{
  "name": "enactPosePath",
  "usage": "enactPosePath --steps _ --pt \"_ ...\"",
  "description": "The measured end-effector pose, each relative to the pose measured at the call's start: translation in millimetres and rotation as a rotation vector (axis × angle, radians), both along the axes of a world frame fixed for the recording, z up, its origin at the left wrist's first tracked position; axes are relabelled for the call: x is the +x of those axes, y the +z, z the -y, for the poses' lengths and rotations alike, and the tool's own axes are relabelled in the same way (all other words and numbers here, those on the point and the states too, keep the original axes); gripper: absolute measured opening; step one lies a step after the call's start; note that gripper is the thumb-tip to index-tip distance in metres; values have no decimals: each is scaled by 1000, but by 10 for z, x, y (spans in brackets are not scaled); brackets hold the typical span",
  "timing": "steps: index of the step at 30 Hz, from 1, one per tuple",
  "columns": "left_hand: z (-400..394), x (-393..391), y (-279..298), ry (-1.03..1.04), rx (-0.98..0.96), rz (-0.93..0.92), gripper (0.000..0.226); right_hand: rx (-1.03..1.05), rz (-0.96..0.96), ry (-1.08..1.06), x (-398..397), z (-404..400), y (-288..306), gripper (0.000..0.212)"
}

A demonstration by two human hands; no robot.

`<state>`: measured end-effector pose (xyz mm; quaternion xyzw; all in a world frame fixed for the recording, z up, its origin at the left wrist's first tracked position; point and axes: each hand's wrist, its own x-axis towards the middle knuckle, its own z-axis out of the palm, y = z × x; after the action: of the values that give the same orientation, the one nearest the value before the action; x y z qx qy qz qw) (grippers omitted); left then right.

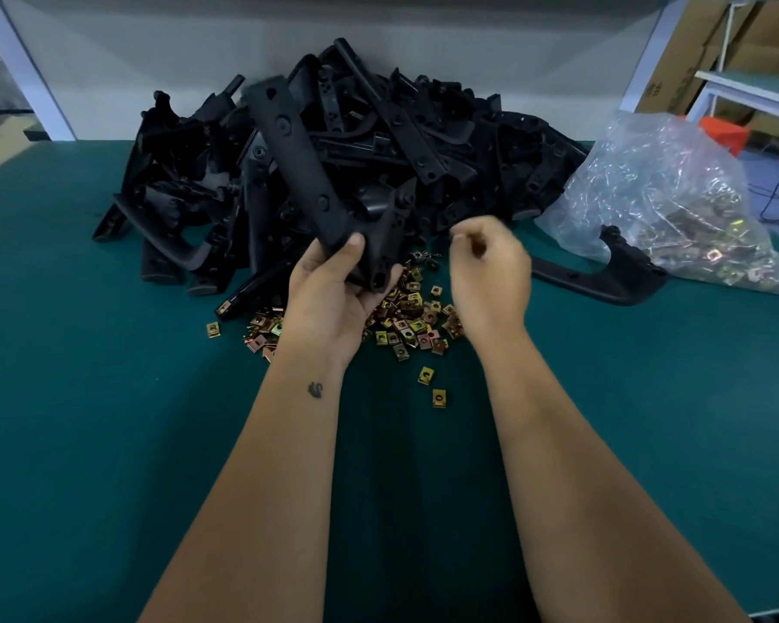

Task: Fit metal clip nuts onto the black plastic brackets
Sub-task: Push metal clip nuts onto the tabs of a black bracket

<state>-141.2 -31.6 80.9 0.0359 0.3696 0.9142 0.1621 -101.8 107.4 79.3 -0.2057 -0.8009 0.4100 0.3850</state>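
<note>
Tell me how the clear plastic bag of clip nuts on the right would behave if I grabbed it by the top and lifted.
The clear plastic bag would probably be floppy: its film is crinkled and slumped. It likely hangs bottom-heavy, since the clip nuts sit low on the side towards the table's near edge, with the upper part mostly empty. The thin film might tear on the metal edges; support it underneath.

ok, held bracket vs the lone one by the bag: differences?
Held bracket is gripped at its lower end by the left hand and raised over the pile; lone bracket lies flat on the mat, untouched, beside the bag. Both are black plastic.
</note>
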Motion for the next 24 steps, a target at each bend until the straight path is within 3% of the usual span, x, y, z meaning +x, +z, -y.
enactPosePath --steps 4,7,19,24 --pt "-16 -3 -18 9 30 16 15 378 462 97 -56 57 -77 32" --pt "-37 -11 -29 21 97 27 18 529 608 105 -84 118 -110 36" --pt "-91 7 -25 6 158 66 21 260 379 128 -70 151 -90 15" --pt "-88 22 -5 20 152 58 22 -283 -20 263 -50 169 35 19"
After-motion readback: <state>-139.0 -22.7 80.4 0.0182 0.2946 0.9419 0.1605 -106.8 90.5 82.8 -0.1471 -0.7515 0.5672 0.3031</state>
